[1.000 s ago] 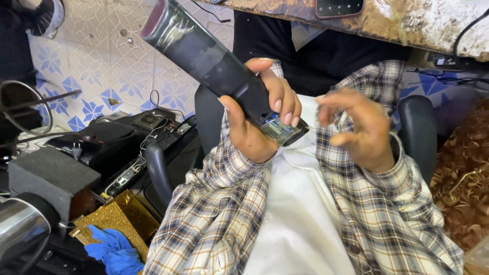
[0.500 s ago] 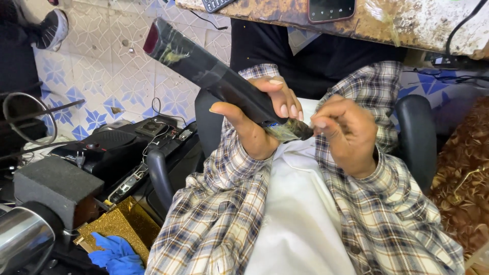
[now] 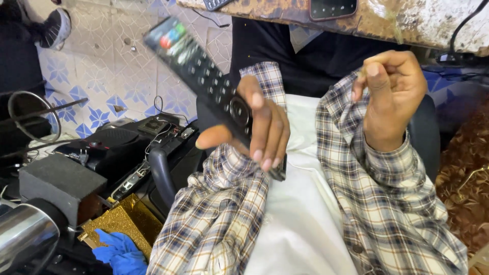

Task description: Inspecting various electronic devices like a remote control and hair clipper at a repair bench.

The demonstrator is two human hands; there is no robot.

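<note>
My left hand (image 3: 257,127) grips a long black remote control (image 3: 204,76) near its lower end, button side facing me, its top end tilted up and to the left and blurred. My right hand (image 3: 389,91) is raised to the right of it, apart from the remote, fingers curled with the tips pinched together; whether anything small is between them I cannot tell. Both arms wear checked shirt sleeves over a white garment (image 3: 305,214) on my lap.
A worn table edge (image 3: 397,25) with a dark phone (image 3: 333,7) runs across the top. Black electronic gear (image 3: 117,147), a grey block (image 3: 56,183), a gold glittery box (image 3: 122,219), blue cloth (image 3: 119,254) and a chrome cylinder (image 3: 23,239) crowd the floor at left. Chair armrest (image 3: 163,175) beside my left arm.
The remote has been turned over from back side to button side. My right hand has left its lower end and lifted up and to the right.
</note>
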